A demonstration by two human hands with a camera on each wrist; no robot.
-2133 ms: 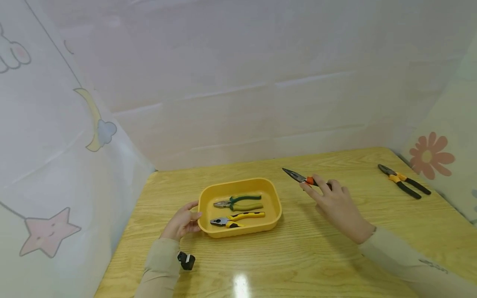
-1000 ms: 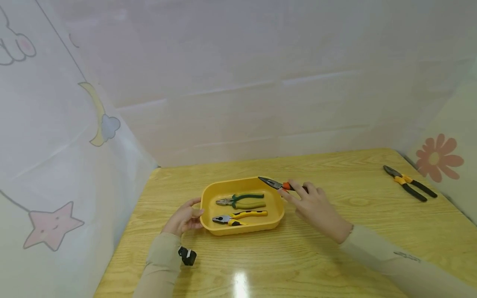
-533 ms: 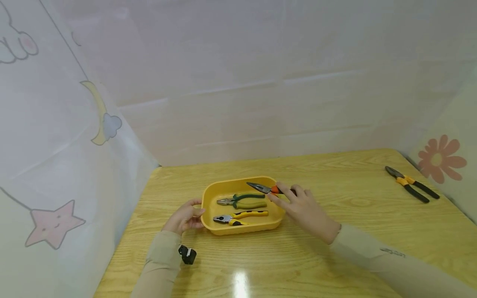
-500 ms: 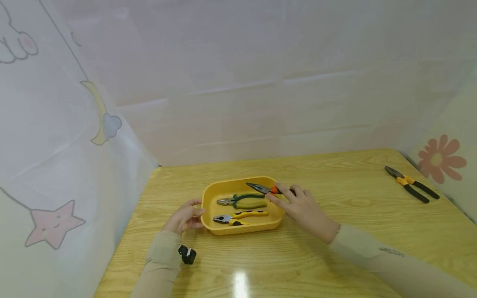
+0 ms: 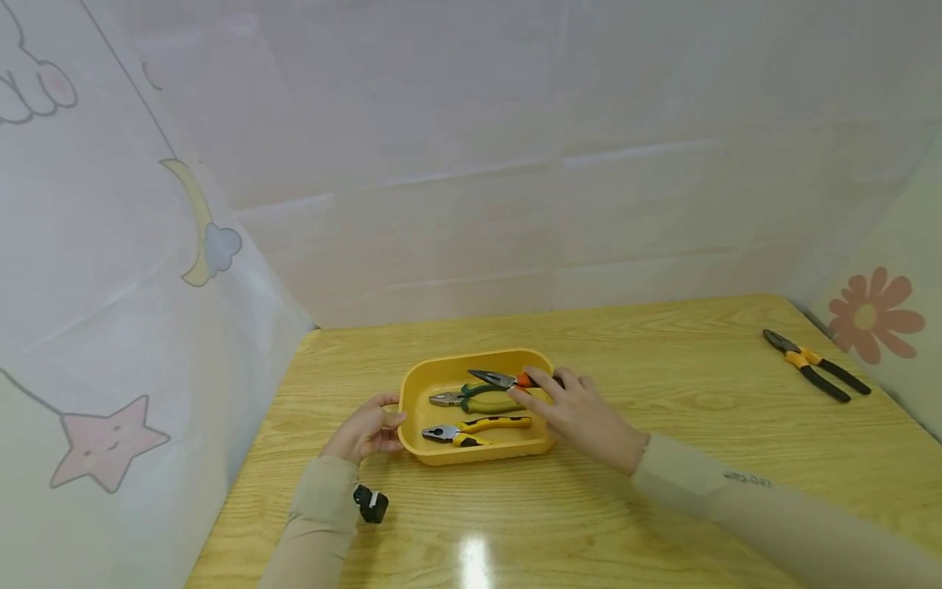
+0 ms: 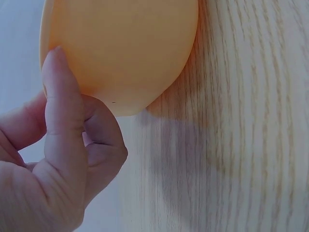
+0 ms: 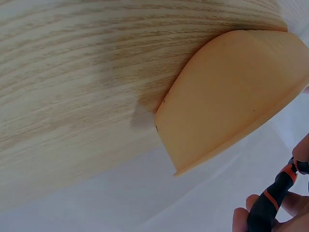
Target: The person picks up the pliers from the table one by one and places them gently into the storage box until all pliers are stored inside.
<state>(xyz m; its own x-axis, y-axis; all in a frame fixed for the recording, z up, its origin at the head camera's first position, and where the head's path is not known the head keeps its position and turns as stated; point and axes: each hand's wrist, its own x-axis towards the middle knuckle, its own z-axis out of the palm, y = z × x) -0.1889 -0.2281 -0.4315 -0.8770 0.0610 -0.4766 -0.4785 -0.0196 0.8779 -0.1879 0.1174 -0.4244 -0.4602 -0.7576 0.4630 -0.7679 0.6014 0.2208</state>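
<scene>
A yellow plastic tray [image 5: 478, 456] sits on the wooden table. My left hand [image 5: 365, 431] pinches its left rim between thumb and fingers; in the left wrist view the thumb lies against the tray wall [image 6: 125, 48]. Over the tray's back right part, my right hand [image 5: 581, 417] grips needle-nose pliers [image 5: 495, 379] with black and orange handles, tips pointing left. The right wrist view shows a handle [image 7: 270, 203] among the fingers, above the rim. Inside the tray lie green-handled pliers [image 5: 449, 398], partly hidden by the held pair, and yellow-and-black pliers [image 5: 441, 433].
Another pair of pliers [image 5: 813, 364] with orange and black handles lies on the table [image 5: 699, 352] at the far right. A small black object [image 5: 370, 504] shows at the left wrist. A pale printed sheet [image 5: 441, 204] borders the table's back and sides.
My right hand has carried the needle-nose pliers left and lower, from beside the tray to over its inside. The left hand has kept its hold on the rim.
</scene>
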